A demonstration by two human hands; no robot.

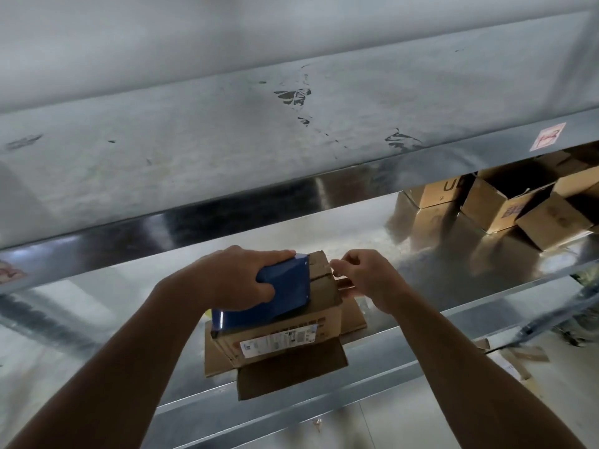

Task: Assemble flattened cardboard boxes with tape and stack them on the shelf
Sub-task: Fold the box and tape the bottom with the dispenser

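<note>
Setting: galvanised metal shelving, seen from in front and slightly above; the scuffed upper shelf (pixel 227 131) fills the top of the view, and the work takes place on the shiny middle shelf (pixel 437 286) below it.

Task object: a small cardboard box (pixel 311 322) stands near the front edge of the middle shelf with its closed flaps uppermost, the seam between them visible beyond the tool. It rests on flattened cardboard (pixel 291 374) whose lowest panel overhangs the shelf edge.

Grip: my left hand (pixel 236 280) is wrapped firmly round a blue tape dispenser (pixel 278 293), which I press onto the box top over the seam. My right hand (pixel 366 280) is at the box's far right corner, thumb and forefinger pinched together on something thin there; I judge it to be the tape end or a flap edge, but cannot tell which.

Progress: the box is erected and its top flaps are shut; taping appears under way and not finished. Stacking this box is left to do. At the right rear of the same shelf sit several assembled boxes (pixel 505 205), some tilted, so part of the job seems done. How many flats remain I cannot tell.

Writing: a printed label (pixel 282 338) runs along the box's near side; its text is too small to read. One rear box shows a large "U". A red-marked sticker (pixel 547 136) on the upper shelf's front rail is illegible.
</note>
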